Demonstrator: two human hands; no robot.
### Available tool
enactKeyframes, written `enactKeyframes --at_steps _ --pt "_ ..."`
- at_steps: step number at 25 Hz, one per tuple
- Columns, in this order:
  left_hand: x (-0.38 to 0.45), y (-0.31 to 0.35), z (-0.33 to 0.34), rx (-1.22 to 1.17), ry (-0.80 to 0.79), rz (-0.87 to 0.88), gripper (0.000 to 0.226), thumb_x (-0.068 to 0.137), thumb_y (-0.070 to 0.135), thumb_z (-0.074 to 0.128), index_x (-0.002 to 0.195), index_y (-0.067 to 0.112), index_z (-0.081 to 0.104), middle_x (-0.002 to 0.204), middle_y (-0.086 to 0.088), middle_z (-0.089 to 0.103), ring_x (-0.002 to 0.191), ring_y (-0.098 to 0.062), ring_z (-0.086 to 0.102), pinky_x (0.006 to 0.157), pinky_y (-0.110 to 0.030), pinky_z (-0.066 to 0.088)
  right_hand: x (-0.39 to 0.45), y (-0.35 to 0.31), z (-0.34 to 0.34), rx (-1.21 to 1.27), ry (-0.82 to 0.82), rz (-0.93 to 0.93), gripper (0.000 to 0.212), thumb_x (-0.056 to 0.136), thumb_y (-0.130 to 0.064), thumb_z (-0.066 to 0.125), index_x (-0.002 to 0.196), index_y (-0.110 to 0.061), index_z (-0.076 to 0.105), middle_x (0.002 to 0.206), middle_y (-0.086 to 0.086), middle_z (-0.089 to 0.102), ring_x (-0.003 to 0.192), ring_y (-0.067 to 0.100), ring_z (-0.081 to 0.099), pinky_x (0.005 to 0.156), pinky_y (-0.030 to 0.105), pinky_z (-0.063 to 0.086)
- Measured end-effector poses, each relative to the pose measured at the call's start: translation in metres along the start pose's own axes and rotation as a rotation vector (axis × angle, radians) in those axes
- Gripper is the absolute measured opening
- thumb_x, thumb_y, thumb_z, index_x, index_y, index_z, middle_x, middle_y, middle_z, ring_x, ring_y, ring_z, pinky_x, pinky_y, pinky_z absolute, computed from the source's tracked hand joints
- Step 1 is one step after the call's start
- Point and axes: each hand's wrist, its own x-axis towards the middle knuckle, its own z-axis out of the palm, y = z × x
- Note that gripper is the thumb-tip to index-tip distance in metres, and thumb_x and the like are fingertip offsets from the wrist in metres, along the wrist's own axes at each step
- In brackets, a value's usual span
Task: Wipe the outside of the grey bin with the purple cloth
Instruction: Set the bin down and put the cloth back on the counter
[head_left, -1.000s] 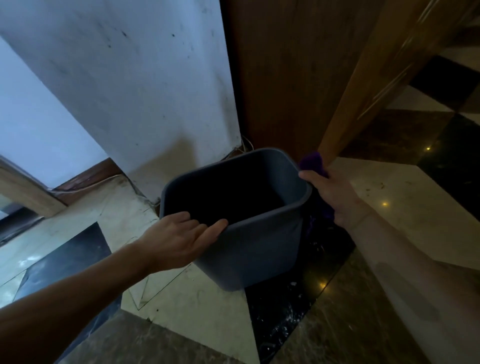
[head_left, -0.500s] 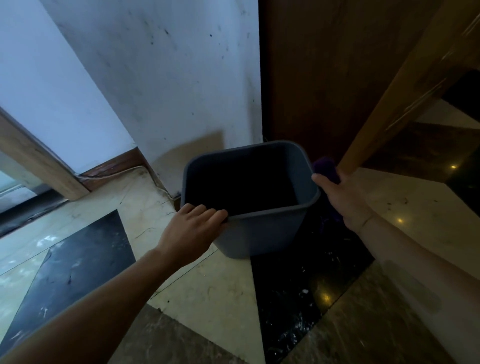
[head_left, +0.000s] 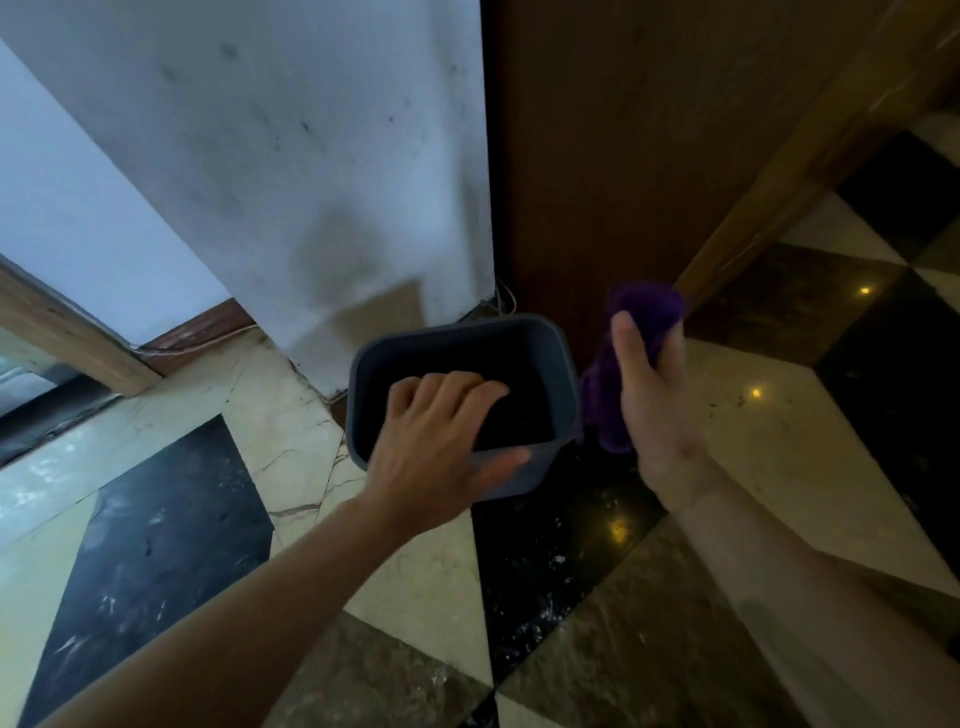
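The grey bin (head_left: 563, 364) stands upright on the floor in front of the wall corner, open top facing me, dark inside. My left hand (head_left: 441, 447) grips its near rim, fingers hooked inside and thumb on the outer front wall. The purple cloth (head_left: 605, 400) is bunched in my right hand (head_left: 652, 395), which is just right of the bin. The cloth hangs beside the bin's right wall, a little apart from it or barely touching.
A stained white wall (head_left: 311, 182) rises behind the bin. A dark wooden door (head_left: 597, 156) and its tan frame (head_left: 769, 208) stand at the back right. The floor (head_left: 727, 519) is polished marble in cream, black and brown patches. A thin cable (head_left: 506, 299) runs at the wall foot.
The bin has been set lower and more upright. My right hand with the cloth came off the bin's right rim and now sits beside it. My left hand reaches further over the near rim.
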Motion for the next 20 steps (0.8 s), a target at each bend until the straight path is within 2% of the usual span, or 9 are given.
enactKeyframes --at_steps 1,3,5,7,9,12,16,18,20 --pt "0.025 0.022 -0.03 -0.054 -0.038 0.009 0.064 0.084 0.071 0.045 0.124 0.021 0.052 0.115 -0.001 0.061 0.104 -0.023 0.053 0.09 -0.044 0.037 -0.004 -0.035 0.0 0.037 -0.03 0.066 0.061 0.077 -0.077 0.047 0.135 -0.065 0.033 0.149 0.005 0.043 0.136 0.027 0.044 0.112 0.05 0.036" --pt "0.049 0.056 -0.068 -0.168 -0.08 -0.015 0.067 0.079 0.077 0.045 0.122 0.025 0.049 0.108 0.006 0.061 0.098 -0.015 0.054 0.088 -0.037 0.037 -0.019 -0.082 0.006 0.051 -0.095 0.171 0.103 0.069 -0.088 0.047 0.155 -0.043 0.012 0.163 0.003 0.024 0.146 0.028 0.031 0.116 0.052 0.032" --pt "0.07 0.078 -0.12 -0.332 -0.09 -0.141 0.058 0.078 0.071 0.051 0.118 0.03 0.044 0.099 0.012 0.059 0.09 -0.009 0.054 0.081 -0.03 0.042 -0.03 -0.141 0.001 0.073 -0.13 0.227 0.122 0.059 -0.094 0.048 0.156 -0.036 0.004 0.165 0.003 0.019 0.147 0.026 0.03 0.114 0.051 0.036" --pt "0.093 0.092 -0.191 -0.532 -0.105 -0.299 0.044 0.078 0.055 0.052 0.116 0.035 0.043 0.097 0.012 0.061 0.083 -0.007 0.059 0.071 -0.028 0.052 -0.039 -0.212 -0.013 0.178 -0.148 0.211 0.093 0.064 -0.085 0.058 0.144 -0.057 0.021 0.156 0.008 0.036 0.137 0.02 0.048 0.104 0.048 0.048" --pt "0.114 0.099 -0.258 -0.666 -0.074 -0.34 0.033 0.079 0.041 0.049 0.111 0.035 0.047 0.093 0.008 0.063 0.075 0.0 0.059 0.063 -0.02 0.052 -0.046 -0.28 -0.033 0.198 -0.171 0.202 0.057 0.068 -0.065 0.075 0.112 -0.066 0.038 0.13 0.006 0.06 0.112 0.015 0.067 0.088 0.035 0.058" --pt "0.153 0.108 -0.368 -0.722 0.0 -0.332 0.029 0.078 0.024 0.05 0.105 0.035 0.048 0.088 0.014 0.059 0.075 0.002 0.057 0.058 -0.01 0.044 -0.054 -0.383 -0.071 0.129 -0.158 0.175 0.082 0.053 -0.044 0.089 0.112 -0.053 0.033 0.118 0.001 0.062 0.102 0.022 0.072 0.086 0.04 0.059" --pt "0.194 0.134 -0.487 -0.77 -0.015 -0.253 0.031 0.077 0.019 0.047 0.104 0.034 0.051 0.09 0.015 0.061 0.076 -0.002 0.058 0.058 -0.015 0.048 -0.068 -0.503 -0.124 -0.063 -0.277 0.028 0.112 0.046 -0.042 0.095 0.136 -0.058 0.029 0.134 -0.007 0.044 0.114 0.011 0.06 0.084 0.029 0.059" --pt "0.21 0.15 -0.53 -0.813 -0.02 -0.227 0.032 0.077 0.018 0.046 0.101 0.039 0.052 0.086 0.017 0.062 0.077 -0.003 0.06 0.058 -0.015 0.048 -0.075 -0.552 -0.148 -0.254 -0.284 -0.136 0.082 0.055 -0.039 0.094 0.125 -0.054 0.054 0.137 -0.015 0.034 0.121 0.009 0.051 0.087 0.027 0.058" --pt "0.222 0.168 -0.562 -0.856 -0.037 -0.222 0.034 0.08 0.017 0.046 0.099 0.044 0.053 0.086 0.018 0.064 0.078 -0.003 0.062 0.058 -0.013 0.048 -0.082 -0.594 -0.167 -0.426 -0.25 -0.309 0.044 0.067 -0.031 0.09 0.098 -0.053 0.066 0.131 -0.02 0.045 0.12 0.013 0.051 0.093 0.039 0.055"
